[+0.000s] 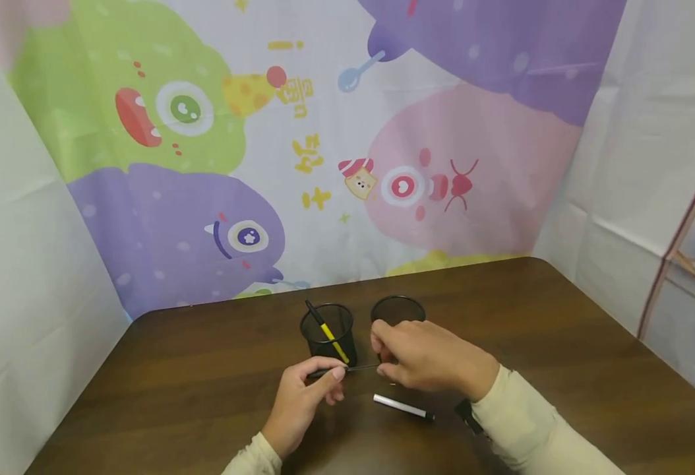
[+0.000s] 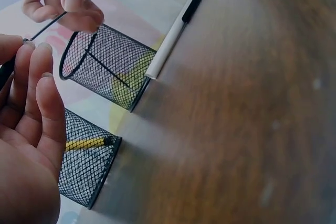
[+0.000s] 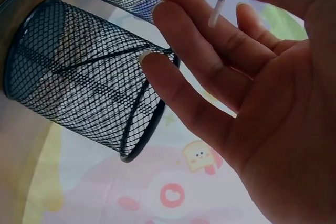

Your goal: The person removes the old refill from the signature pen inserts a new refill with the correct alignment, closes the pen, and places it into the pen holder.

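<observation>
My left hand grips a short black pen barrel between thumb and fingers. A thin dark pen refill reaches from it towards my right hand, which pinches its far end. In the right wrist view the refill's pale tip sticks out past the thumb, its other fingers half curled. Beyond my left hand, a black mesh pen holder holds a yellow-and-black pen leaning on its rim. Partly hidden behind my right hand is a second mesh pen holder.
On the brown wooden table a white pen piece with a black end lies in front of my hands. Behind the table hangs a cartoon-printed cloth, with pale cloth walls on both sides. A dark band shows at my right sleeve.
</observation>
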Motion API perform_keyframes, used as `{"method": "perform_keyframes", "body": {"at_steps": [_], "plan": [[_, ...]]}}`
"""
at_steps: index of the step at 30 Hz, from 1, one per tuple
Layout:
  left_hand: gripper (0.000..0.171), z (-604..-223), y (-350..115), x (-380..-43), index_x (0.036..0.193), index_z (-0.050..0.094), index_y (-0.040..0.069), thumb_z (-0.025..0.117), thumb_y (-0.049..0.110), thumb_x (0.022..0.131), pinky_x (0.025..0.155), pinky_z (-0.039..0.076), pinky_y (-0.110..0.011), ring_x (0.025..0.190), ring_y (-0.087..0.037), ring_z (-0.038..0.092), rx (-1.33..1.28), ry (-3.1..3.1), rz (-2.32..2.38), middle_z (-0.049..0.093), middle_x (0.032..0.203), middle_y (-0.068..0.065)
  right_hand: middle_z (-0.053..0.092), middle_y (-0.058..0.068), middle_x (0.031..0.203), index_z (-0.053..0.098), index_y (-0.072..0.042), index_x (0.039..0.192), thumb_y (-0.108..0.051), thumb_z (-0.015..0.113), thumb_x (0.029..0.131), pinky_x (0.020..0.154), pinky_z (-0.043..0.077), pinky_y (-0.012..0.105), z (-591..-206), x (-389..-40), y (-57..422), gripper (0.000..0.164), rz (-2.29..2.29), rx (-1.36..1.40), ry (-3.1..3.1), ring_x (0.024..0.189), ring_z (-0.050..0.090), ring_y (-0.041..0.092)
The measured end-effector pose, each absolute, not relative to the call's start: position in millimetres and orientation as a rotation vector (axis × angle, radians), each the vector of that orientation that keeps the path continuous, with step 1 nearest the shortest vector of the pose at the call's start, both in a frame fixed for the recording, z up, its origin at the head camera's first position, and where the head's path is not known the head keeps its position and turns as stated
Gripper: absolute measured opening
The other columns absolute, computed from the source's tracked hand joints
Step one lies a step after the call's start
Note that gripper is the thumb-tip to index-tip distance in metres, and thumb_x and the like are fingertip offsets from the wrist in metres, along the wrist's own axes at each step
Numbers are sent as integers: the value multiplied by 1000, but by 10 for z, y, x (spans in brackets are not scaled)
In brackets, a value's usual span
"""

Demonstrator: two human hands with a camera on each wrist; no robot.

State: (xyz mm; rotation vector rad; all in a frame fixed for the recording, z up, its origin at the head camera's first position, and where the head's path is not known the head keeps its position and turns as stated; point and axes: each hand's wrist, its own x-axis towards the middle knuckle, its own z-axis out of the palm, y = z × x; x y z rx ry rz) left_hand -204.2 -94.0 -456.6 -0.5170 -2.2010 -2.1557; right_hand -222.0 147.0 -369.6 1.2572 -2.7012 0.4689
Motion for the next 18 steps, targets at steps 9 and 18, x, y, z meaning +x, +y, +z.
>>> {"method": "perform_keyframes", "body": {"at_steps": [9,18], "plan": [[19,-4578,-893,-2069,101,71,-4,70,15,95,61,55,-29,65,-18,64,-511,-2184,-2166,64,84,-31,51,-16,70,56,-20,88,-13,71,92,54,42,24,-3693,-2242,1497,17,447,1255,-2689,58,46,1],[18,-4567,-936,-2067,100,72,-3,71,14,94,59,55,-29,64,-19,64,-498,-2187,-2152,63,83,-33,49,-18,67,56,-22,83,-14,69,93,51,40,22,-3711,-2236,1433,18,471,1284,-2627,56,44,0]]}}
